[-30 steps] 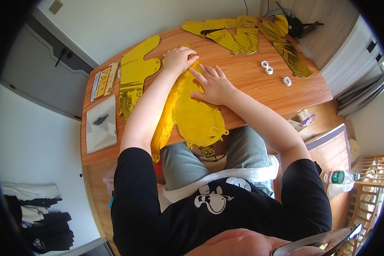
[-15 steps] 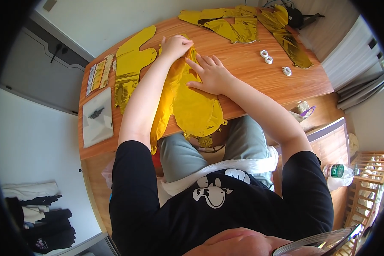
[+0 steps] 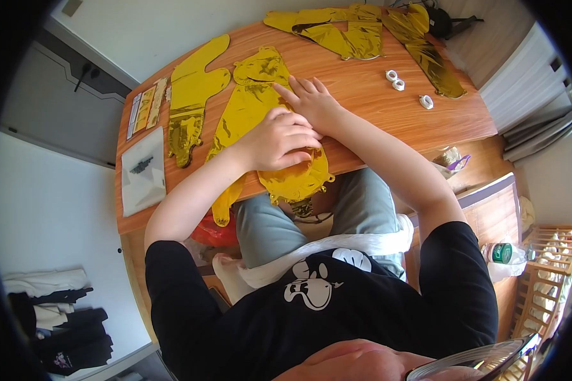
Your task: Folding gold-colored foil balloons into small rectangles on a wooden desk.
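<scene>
A shiny gold foil balloon (image 3: 254, 114) lies flat on the wooden desk (image 3: 375, 120). It has no air in it and looks crinkly. It is long, and its near end hangs over the edge of the desk, down toward the person's lap.

The left hand (image 3: 279, 138) sits on top of the balloon, near the desk edge. Its grip is curled in, with the fingers bent and pressed down on the foil. I cannot tell if it pinches the foil or only pushes on it.

The right hand (image 3: 311, 101) is just past the left hand, farther from the person, and the two hands are almost touching. Its grip is spread flat, with the fingers stretched out. The fingertips rest on the balloon and the rest of the hand lies on the bare wood beside it.

To the left of the grip lies another flat gold balloon (image 3: 194, 101). Farther left again are a strip of stickers (image 3: 145, 108) and a clear plastic bag (image 3: 143, 171) with something small and dark inside it.

Far past the hands, at the back of the desk, is a pile of more gold balloons (image 3: 349, 32). To the right of the grip are three small white rings (image 3: 397, 81), well apart from the hands.

Under the desk, below the left arm, is a red bag (image 3: 213, 232). Off to the right on the floor stands a plastic bottle (image 3: 503, 254) with a green band.
</scene>
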Motion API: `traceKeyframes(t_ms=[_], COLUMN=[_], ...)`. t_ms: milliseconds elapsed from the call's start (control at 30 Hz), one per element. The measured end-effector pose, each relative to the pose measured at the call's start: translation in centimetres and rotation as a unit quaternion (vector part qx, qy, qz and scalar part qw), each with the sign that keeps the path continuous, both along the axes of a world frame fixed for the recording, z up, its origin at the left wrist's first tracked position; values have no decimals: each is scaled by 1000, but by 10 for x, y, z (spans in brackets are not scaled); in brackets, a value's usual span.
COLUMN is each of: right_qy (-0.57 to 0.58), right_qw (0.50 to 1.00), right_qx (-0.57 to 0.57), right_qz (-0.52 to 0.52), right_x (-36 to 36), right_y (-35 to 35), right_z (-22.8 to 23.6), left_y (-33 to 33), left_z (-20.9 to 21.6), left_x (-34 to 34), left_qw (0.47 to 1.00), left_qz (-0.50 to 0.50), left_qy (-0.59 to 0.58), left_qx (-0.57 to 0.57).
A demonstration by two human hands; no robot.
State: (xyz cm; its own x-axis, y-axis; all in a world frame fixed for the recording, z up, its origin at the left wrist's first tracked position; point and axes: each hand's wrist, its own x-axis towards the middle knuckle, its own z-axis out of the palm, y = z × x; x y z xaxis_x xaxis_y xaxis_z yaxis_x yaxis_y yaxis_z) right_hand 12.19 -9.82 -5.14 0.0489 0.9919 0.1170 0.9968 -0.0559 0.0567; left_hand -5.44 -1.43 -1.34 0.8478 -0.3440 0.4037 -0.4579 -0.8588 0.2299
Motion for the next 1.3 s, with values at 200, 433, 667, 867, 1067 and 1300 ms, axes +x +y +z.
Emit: traceKeyframes(t_ms=[200,433,667,867,1067,1300], right_qy=[1,50,69,55,61,56], right_qw=[999,995,995,993,993,994], right_qx=[49,89,75,104,95,93], right_qz=[10,-7,-19,-12,-16,-18], right_x=[3,-3,-2,-4,-5,-4], right_y=[1,1,-2,-1,-1,-1], right_z=[-5,-9,-6,-8,-6,-7], left_y=[-10,-27,-3,15,7,5], left_z=[-13,-19,22,10,-2,1], left_x=[-7,-21,-63,-96,-90,-84], left_qw=[995,996,965,963,967,954], left_qz=[31,57,146,211,211,250], left_qy=[-1,57,188,146,137,158], left_qx=[96,27,-111,-81,-37,-52])
